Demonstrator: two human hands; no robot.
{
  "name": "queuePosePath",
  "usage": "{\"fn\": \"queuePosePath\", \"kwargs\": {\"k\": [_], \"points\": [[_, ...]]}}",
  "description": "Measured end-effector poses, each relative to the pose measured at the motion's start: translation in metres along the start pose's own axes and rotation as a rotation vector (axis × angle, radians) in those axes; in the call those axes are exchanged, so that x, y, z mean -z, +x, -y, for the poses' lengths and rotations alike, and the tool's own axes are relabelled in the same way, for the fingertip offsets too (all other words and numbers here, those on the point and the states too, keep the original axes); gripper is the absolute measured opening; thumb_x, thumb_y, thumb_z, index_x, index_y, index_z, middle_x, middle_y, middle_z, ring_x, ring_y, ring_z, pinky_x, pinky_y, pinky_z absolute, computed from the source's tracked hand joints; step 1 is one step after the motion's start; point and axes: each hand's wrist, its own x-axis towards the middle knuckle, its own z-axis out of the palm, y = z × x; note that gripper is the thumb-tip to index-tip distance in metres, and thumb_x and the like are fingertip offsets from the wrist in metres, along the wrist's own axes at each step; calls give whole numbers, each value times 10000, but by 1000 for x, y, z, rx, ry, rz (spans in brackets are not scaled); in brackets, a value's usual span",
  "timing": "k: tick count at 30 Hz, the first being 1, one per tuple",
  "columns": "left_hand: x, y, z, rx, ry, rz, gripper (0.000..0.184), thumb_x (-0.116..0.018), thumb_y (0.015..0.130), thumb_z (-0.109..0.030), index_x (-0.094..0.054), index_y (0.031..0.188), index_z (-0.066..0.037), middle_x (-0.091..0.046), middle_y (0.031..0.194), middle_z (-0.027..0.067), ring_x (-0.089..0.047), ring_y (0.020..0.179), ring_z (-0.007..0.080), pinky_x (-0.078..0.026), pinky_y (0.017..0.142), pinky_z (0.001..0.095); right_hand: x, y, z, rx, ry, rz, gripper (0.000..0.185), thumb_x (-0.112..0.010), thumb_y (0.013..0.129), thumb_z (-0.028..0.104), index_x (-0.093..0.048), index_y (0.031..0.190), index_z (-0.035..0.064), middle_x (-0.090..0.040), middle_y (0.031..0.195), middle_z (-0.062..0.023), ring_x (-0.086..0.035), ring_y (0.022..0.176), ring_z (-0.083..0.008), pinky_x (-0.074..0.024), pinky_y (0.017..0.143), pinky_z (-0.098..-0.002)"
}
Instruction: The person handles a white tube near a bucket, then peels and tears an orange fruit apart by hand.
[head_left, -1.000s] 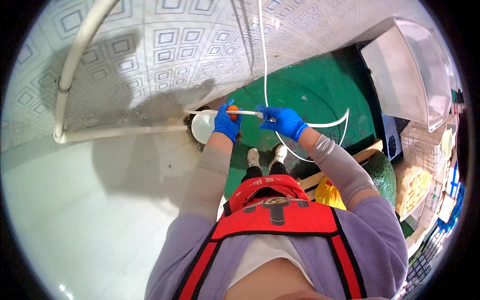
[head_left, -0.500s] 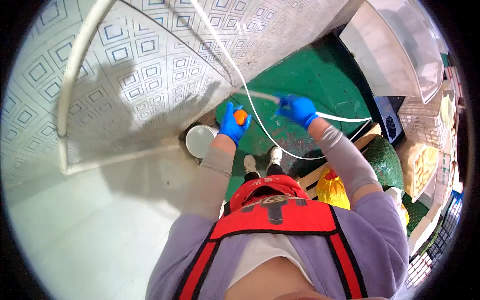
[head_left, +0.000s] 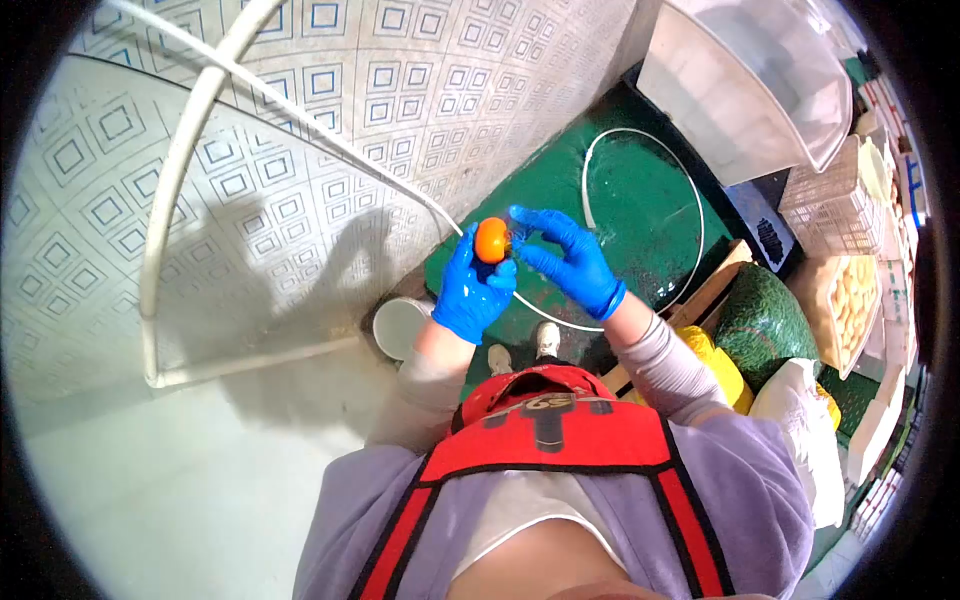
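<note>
My left hand (head_left: pixel 476 292), in a wet blue glove, holds a smooth, shiny orange fruit (head_left: pixel 491 240) with the fingers curled around it. The fruit's right end faces my right hand (head_left: pixel 575 262), also gloved in blue. Thumb and fingers of that hand are apart, their tips close to the fruit; whether they touch it I cannot tell. Behind my right hand, a white hose (head_left: pixel 702 225) lies curved over the green floor (head_left: pixel 640 185), its free end near the fingers.
Below my left wrist stands a white bucket (head_left: pixel 400 328) beside the patterned wall (head_left: pixel 330 150). To the right are a translucent plastic tub (head_left: pixel 735 100), a wire basket (head_left: pixel 825 210), a green mesh sack (head_left: pixel 757 325), a yellow bag (head_left: pixel 712 362) and a box of yellowish items (head_left: pixel 850 300).
My right hand has let go of the hose, which now lies on the floor. It has come left to the fruit. My left hand still holds the fruit, turned more toward the right hand.
</note>
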Motion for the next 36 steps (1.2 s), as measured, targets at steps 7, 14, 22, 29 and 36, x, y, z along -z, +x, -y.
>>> {"fn": "queuePosePath", "kwargs": {"k": [7, 14, 22, 29, 36], "points": [[-87, -12, 15, -29, 451, -317, 463, -351, 855, -487, -497, 1052, -93, -555, 871, 38, -511, 591, 105, -415, 475, 190, -2, -18, 64, 209, -277, -199, 409, -671, 677, 139, -548, 1057, 52, -549, 954, -112, -541, 837, -249, -424, 763, -324], [-126, -46, 2, -495, 1205, -97, 471, -382, 878, -396, -442, 1166, -29, -496, 1136, 63, -488, 989, 132, -422, 765, 216, -10, -27, 104, 264, -305, -193, 325, -657, 695, 134, -569, 1000, 62, -591, 823, -110, -567, 739, -240, -447, 665, -301], [-130, -104, -13, -651, 1171, 15, 529, -620, 741, -50, -389, 1216, -13, -426, 1231, 97, -456, 1075, 176, -377, 902, 284, -69, -33, 130, 321, -410, -185, 326, -629, 698, 99, -533, 1006, 51, -597, 809, -113, -616, 673, -195, -485, 602, -261], [-110, -142, -27, -662, 1137, -105, 509, -607, 742, -47, -398, 1204, -1, -418, 1240, 106, -424, 1113, 190, -343, 937, 298, -107, -32, 128, 282, -293, -89, 290, -613, 696, 77, -544, 972, 24, -603, 762, -113, -605, 631, -152, -479, 590, -249], [-100, -149, -30, -611, 1044, -133, 495, -600, 741, -38, -404, 1193, 10, -419, 1239, 106, -417, 1120, 190, -324, 952, 293, -115, -35, 122, 154, -123, -44, 264, -600, 717, 54, -535, 966, -6, -596, 748, -80, -546, 631, -75, -457, 590, -219]]}}
